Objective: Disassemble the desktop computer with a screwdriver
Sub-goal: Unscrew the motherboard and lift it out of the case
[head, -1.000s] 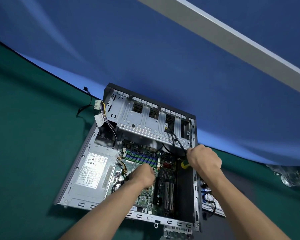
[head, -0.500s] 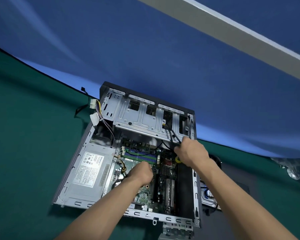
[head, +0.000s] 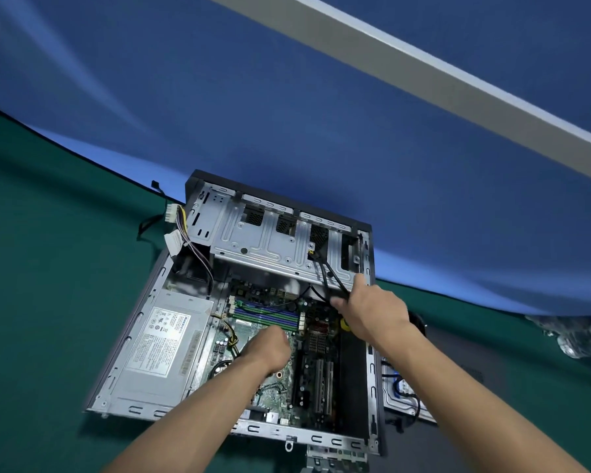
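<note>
Green cloth covered the tabletop (head: 48, 302), and on it the desktop computer (head: 253, 319) lay on its side with the side panel off and the inside facing up. Its grey power supply (head: 164, 339) filled the left part, the green motherboard (head: 280, 336) sat in the middle, and a bare metal drive cage (head: 273, 247) spanned the far end. White connectors on coloured wires (head: 176, 223) hung out over the case's far left corner.

Over the motherboard, the left hand (head: 268, 348) was curled into a loose fist, knuckles up; whether it held anything could not be told. The right hand (head: 369, 312) reached in near the case's right wall, its fingers closed around the screwdriver (head: 344, 324), of which only a bit of yellow handle showed below the palm. Black cables (head: 331, 274) ran down from the drive cage to just beside that hand's fingers.

Outside the case, right beside its right wall, lay a flat metal part with blue and black cables (head: 403, 390). A blue backdrop (head: 287, 114) rose behind the tabletop.
</note>
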